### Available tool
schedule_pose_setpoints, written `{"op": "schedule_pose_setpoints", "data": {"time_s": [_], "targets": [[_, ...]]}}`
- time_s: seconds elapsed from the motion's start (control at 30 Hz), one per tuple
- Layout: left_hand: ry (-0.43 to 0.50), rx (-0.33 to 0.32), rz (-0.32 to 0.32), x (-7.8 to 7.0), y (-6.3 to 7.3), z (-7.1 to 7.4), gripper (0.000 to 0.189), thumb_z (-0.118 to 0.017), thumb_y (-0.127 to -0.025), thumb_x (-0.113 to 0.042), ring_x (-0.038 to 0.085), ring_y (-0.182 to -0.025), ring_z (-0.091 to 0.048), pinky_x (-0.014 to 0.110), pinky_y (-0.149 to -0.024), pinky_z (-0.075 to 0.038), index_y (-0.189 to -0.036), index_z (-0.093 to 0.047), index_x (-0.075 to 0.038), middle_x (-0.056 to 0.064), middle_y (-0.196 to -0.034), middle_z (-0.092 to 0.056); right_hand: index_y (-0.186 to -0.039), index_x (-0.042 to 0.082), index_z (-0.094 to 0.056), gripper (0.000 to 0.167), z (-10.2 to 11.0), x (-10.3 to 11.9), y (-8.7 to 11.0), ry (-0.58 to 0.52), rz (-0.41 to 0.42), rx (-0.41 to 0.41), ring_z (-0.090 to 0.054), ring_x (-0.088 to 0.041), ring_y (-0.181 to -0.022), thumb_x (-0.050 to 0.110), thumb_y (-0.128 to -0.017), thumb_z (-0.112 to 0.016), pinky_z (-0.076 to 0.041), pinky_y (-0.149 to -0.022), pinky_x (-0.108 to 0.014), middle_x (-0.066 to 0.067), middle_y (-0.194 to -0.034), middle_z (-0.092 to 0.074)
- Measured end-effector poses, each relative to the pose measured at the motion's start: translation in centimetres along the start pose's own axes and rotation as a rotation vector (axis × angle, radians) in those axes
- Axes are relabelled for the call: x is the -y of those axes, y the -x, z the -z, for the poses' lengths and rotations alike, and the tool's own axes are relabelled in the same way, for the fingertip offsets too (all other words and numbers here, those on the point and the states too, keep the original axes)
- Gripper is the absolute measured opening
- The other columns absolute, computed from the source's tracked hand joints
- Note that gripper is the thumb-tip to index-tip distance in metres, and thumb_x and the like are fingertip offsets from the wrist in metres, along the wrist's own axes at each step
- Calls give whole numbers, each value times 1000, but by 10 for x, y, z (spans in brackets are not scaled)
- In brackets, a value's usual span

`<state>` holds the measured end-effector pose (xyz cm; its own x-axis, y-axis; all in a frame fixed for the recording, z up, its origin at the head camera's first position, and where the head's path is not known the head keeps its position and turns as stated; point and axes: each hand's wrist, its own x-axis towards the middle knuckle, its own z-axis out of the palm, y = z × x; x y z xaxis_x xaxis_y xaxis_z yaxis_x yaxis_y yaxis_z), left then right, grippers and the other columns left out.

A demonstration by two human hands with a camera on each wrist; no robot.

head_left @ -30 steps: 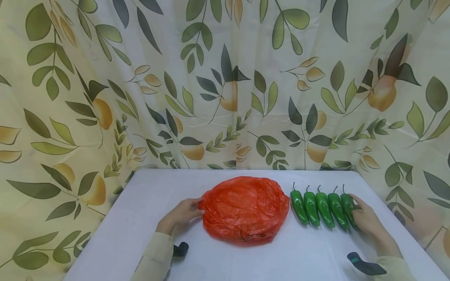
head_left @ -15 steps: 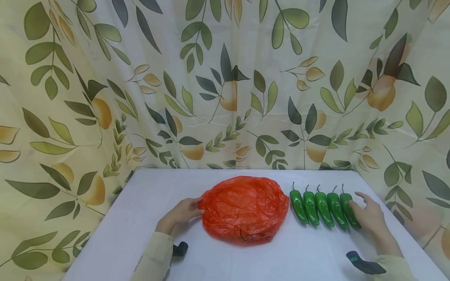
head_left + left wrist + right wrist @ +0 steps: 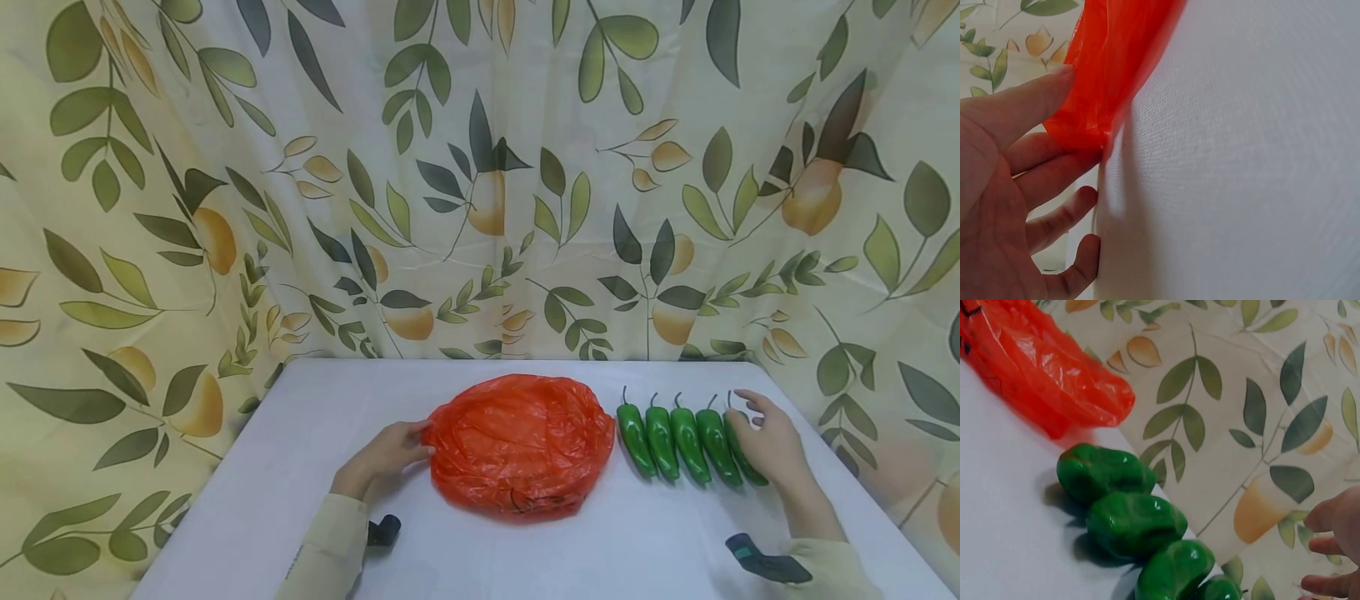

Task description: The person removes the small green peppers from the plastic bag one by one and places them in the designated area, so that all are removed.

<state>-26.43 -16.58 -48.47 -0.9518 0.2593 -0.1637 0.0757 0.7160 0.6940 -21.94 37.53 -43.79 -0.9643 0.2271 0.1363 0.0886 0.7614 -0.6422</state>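
A crumpled red plastic bag lies spread on the white table. My left hand pinches its left edge; in the left wrist view the thumb is on one side of the bag's edge, with two fingers on the other. The ring and little fingers stay off the plastic. To the bag's right, several green peppers lie side by side in a row, stems away from me. My right hand is at the rightmost pepper, partly covering it. Its fingers are spread apart in the right wrist view, holding nothing there.
The white table ends at a far edge just behind the bag and peppers. A leaf-and-fruit patterned curtain hangs behind it and on both sides. Dark wrist camera mounts stick out from both sleeves.
My right hand has loosened from the rightmost pepper, then shifted away from me and slightly left, toward its stem end. The left hand, bag and peppers stay as they were.
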Motion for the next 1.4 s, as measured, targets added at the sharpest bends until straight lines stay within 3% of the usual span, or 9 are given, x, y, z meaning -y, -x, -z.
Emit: {"op": "schedule_pose_setpoints", "data": {"time_s": [0.3,0.93,1.4], "targets": [[11,0,-7,0,0,0,61,-72,-93,-28,39,-141,-47,61,-114,-42,-148,-52,-12,13,-149,-56,-152,-8,-31,57,-5,29,6,12,24,36,-36,-65,-130,27,-108,-39,-34,-102,-79,-46,-146,-32],[22,1,18,-1,1,1,62,-72,-93,-29,38,-140,-48,61,-112,-44,-149,-51,-13,13,-149,-55,-147,-5,-42,50,-28,67,22,49,191,29,-41,-61,-128,21,-104,-49,-35,-102,-79,-41,-143,-42],[13,2,6,-1,0,0,62,-72,-93,-29,38,-141,-48,61,-113,-43,-149,-52,-13,13,-149,-56,-147,1,-46,50,-55,86,33,41,227,137,-37,-56,-137,21,-102,-56,-34,-104,-79,-34,-148,-44]]}}
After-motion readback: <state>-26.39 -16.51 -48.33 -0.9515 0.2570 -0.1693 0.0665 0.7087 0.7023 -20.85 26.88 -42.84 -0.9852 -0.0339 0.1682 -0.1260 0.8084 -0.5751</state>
